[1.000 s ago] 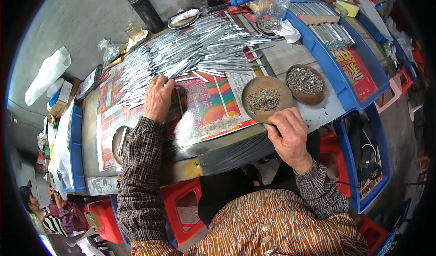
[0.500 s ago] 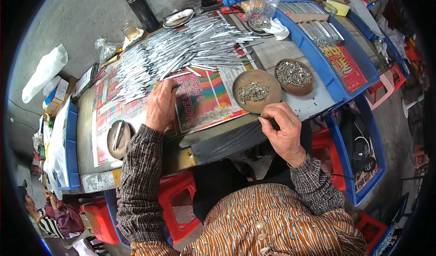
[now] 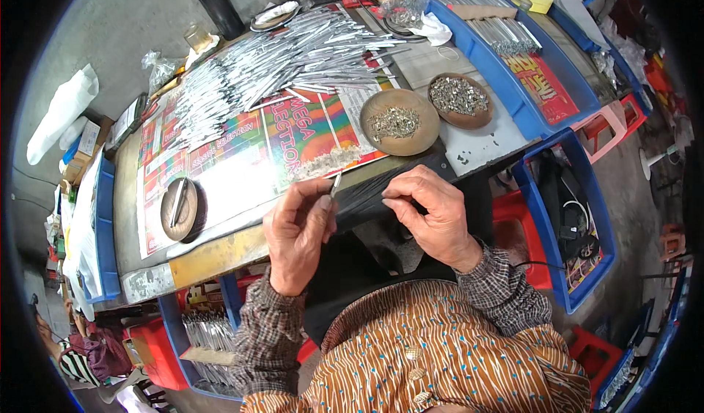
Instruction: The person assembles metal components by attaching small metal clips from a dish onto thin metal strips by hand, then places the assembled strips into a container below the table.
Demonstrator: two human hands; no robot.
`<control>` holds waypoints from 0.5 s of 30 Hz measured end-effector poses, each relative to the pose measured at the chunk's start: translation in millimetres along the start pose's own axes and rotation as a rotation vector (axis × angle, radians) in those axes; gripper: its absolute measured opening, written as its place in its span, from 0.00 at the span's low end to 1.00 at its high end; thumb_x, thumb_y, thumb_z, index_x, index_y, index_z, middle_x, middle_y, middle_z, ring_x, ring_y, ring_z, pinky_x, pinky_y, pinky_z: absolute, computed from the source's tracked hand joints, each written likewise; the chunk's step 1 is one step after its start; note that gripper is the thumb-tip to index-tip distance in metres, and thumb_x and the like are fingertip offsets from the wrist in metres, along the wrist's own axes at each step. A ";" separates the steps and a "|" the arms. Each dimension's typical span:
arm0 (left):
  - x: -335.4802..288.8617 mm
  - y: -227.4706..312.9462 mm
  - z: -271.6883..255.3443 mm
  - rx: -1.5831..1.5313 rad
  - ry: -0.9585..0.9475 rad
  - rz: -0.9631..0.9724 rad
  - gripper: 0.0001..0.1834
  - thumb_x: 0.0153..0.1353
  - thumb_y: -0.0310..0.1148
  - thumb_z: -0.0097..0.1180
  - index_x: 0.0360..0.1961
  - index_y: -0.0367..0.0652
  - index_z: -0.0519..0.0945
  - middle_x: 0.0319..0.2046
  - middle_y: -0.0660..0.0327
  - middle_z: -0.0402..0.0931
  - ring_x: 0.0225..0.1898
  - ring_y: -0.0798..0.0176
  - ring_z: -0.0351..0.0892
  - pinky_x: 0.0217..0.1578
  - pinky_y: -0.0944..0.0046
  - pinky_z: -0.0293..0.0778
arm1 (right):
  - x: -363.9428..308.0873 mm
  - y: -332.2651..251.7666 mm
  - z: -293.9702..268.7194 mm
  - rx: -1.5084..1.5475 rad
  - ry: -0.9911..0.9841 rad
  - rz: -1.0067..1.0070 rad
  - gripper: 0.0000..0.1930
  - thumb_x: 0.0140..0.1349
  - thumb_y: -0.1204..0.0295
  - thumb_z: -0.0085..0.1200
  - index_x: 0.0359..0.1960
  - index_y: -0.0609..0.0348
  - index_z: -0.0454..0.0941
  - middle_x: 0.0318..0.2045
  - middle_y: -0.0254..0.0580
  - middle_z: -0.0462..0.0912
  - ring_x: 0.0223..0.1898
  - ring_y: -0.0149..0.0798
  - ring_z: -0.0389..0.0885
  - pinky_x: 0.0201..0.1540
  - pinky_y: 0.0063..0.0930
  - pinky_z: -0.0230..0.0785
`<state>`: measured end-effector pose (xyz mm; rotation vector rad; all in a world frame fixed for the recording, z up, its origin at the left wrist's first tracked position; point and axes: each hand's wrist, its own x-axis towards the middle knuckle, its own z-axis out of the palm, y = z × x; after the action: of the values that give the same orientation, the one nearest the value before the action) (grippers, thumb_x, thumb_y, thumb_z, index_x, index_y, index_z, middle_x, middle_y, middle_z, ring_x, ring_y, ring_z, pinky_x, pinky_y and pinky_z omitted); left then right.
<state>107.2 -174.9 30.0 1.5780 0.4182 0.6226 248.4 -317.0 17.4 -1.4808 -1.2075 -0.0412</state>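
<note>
- hands first, nearest you: your left hand (image 3: 297, 230) pinches a thin silver stick (image 3: 335, 185) upright between thumb and fingers, closed tight on its lower part, just over the near edge of the desk (image 3: 220, 248).
- your right hand (image 3: 433, 211) sits just beside it, fingers curled in with the tips pressed together; whether they hold a small piece i cannot tell, it is too small to see.
- risk here: the stick is held over the gap between desk and lap, above the dark sheet (image 3: 381, 193) draped off the edge. a loose pinch would likely drop it off the desk, where small parts are hard to find.
- a little farther, the colourful printed sheet (image 3: 242, 156) covers the desk, with a small brown dish (image 3: 180, 208) to your left holding a couple of sticks.
- to the right, two brown bowls: the nearer bowl (image 3: 400, 122) and the farther bowl (image 3: 460, 99), both filled with tiny metal bits. they stand near the desk edge, so a careless reach with the right forearm could tip one and scatter the bits.
- beyond, a wide heap of silver sticks (image 3: 279, 61) spreads across the desk; dragging a sleeve through it could sweep some off.
- farthest, a dark bottle (image 3: 216, 4) and a blue tray (image 3: 513, 61) with more sticks.
</note>
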 end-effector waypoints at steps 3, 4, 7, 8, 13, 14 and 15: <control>-14.5 -9.3 9.4 -0.195 0.006 -0.079 0.08 0.65 0.22 0.50 0.45 0.33 0.75 0.27 0.63 0.75 0.21 0.76 0.67 0.19 0.77 0.62 | -2.0 -3.7 5.9 0.046 -0.036 0.019 0.09 0.51 0.84 0.58 0.35 0.63 0.77 0.31 0.43 0.79 0.35 0.44 0.79 0.38 0.32 0.72; -18.1 -9.7 13.2 -0.315 0.005 -0.121 0.09 0.65 0.23 0.51 0.45 0.33 0.75 0.27 0.63 0.75 0.21 0.77 0.67 0.19 0.77 0.61 | -2.4 -5.0 7.1 0.044 -0.038 0.021 0.09 0.51 0.84 0.58 0.35 0.63 0.77 0.31 0.43 0.79 0.35 0.44 0.79 0.38 0.32 0.72; -24.9 -8.6 20.8 -0.404 0.008 -0.173 0.09 0.65 0.25 0.52 0.46 0.34 0.75 0.28 0.63 0.76 0.21 0.77 0.66 0.19 0.78 0.59 | -2.9 -8.4 11.7 0.068 -0.009 -0.001 0.09 0.51 0.87 0.57 0.34 0.65 0.77 0.30 0.42 0.80 0.31 0.36 0.78 0.34 0.25 0.71; -26.5 -8.7 22.2 -0.450 0.008 -0.190 0.10 0.65 0.26 0.52 0.46 0.35 0.75 0.28 0.63 0.76 0.21 0.77 0.66 0.19 0.78 0.59 | -3.3 -9.8 12.7 0.073 -0.010 0.011 0.09 0.51 0.87 0.56 0.34 0.65 0.77 0.30 0.42 0.80 0.31 0.36 0.79 0.34 0.25 0.72; -31.4 -13.7 28.4 -0.513 0.008 -0.219 0.09 0.65 0.26 0.52 0.46 0.36 0.76 0.29 0.63 0.76 0.21 0.77 0.66 0.19 0.78 0.58 | -7.1 -10.7 16.5 0.094 -0.010 0.029 0.09 0.52 0.87 0.56 0.35 0.65 0.77 0.31 0.41 0.80 0.31 0.33 0.79 0.34 0.24 0.72; -31.9 -14.3 28.9 -0.530 0.000 -0.215 0.09 0.65 0.26 0.52 0.46 0.36 0.76 0.30 0.63 0.76 0.22 0.77 0.66 0.19 0.78 0.58 | -8.1 -12.5 16.9 0.141 -0.014 0.086 0.09 0.53 0.86 0.56 0.36 0.65 0.76 0.31 0.40 0.79 0.31 0.32 0.79 0.34 0.23 0.72; -32.3 -14.8 29.3 -0.548 -0.007 -0.211 0.09 0.65 0.26 0.52 0.46 0.36 0.76 0.30 0.63 0.77 0.22 0.77 0.67 0.19 0.78 0.59 | -8.8 -13.4 17.1 0.189 -0.018 0.143 0.09 0.54 0.86 0.56 0.36 0.65 0.75 0.31 0.40 0.79 0.31 0.31 0.79 0.34 0.22 0.73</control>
<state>101.3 -215.9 10.0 1.0001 0.3639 0.5131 225.5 -312.5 15.8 -1.3989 -1.0859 0.1782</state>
